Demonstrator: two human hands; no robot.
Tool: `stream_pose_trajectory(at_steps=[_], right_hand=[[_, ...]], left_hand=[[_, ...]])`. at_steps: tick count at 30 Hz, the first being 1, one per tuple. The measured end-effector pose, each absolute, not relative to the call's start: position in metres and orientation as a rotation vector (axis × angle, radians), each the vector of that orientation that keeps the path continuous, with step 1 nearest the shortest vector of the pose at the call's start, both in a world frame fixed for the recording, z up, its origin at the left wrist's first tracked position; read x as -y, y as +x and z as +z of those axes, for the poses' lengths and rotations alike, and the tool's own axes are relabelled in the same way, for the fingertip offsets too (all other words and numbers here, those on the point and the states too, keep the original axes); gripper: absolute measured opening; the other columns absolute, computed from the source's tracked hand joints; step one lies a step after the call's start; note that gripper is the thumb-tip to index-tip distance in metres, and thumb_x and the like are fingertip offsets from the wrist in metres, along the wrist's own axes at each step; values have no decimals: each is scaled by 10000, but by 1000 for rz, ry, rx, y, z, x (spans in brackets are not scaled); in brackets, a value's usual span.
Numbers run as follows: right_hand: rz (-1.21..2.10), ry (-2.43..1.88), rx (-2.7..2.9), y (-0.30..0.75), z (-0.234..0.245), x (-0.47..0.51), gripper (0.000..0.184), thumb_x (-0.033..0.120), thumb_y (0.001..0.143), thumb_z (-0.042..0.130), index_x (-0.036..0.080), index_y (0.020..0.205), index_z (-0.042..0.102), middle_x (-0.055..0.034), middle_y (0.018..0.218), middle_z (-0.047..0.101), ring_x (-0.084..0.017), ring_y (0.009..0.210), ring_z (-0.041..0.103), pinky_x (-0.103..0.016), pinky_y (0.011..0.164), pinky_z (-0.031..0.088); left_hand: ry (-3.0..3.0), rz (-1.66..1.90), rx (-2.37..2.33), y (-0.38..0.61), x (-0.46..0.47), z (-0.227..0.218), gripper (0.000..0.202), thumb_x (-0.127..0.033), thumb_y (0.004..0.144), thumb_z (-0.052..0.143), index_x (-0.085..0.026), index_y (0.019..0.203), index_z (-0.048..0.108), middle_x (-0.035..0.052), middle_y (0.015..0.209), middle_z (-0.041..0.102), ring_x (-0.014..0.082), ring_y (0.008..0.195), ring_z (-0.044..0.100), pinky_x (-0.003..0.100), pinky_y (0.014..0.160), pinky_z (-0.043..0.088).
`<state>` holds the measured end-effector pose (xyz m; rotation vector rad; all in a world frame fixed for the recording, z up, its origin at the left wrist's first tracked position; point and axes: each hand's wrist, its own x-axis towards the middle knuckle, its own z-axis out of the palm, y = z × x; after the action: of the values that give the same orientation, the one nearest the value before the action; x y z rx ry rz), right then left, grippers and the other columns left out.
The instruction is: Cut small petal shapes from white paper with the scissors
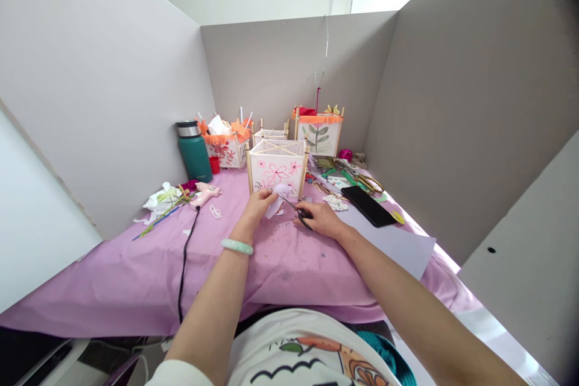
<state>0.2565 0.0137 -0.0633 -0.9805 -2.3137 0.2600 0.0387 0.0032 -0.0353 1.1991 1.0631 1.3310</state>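
Observation:
My left hand (259, 205), with a pale green bangle on its wrist, pinches a small piece of lavender paper (274, 207). In my right hand (319, 218) is a pair of scissors (304, 215) with dark handles, its blades pointing left at the paper's upper edge. Whether the blades are parted is too small to tell. Just behind both hands stands a square lantern (277, 169) with wooden stick corners and pink flowers drawn on its white side. The paper hides part of its lower edge.
A pink glue gun (205, 194) with a black cord lies left, near a green bottle (195, 152). Decorated lanterns (319, 134) stand behind. To the right are a black phone (368, 206), a lavender sheet (393, 248) and gold-handled scissors (371, 183). Grey panels surround the purple-covered table.

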Motion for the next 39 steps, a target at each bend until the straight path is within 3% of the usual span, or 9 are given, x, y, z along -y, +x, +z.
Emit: stream_pose_trajectory(at_steps=[14,27,39], right_hand=[[266,-998,2315,256,-60,-12,286,341,843,741,195,1089,733,-35,863,759,-149,708,653,-226,645,391],[227,-1024,2311,256,-60,-12,287,326,839,744,203,1098,736,-40,881,767,-161,744,675,-228,661,404],[235,-1010,2294,256,-60,-12,281,353,832,752,213,1075,741,-23,813,753,-140,664,634,-221,618,374]], left_hand=[[1226,1309,-1042,37,-5,-38,391,-455,667,847,-110,758,686,82,671,713,176,545,651,259,524,486],[1202,1311,-1026,36,-5,-38,432,-475,613,869,-122,779,683,62,665,713,182,554,660,272,539,515],[1197,1333,-1047,37,-3,-36,360,-422,659,833,-120,781,680,62,674,701,177,550,644,270,548,485]])
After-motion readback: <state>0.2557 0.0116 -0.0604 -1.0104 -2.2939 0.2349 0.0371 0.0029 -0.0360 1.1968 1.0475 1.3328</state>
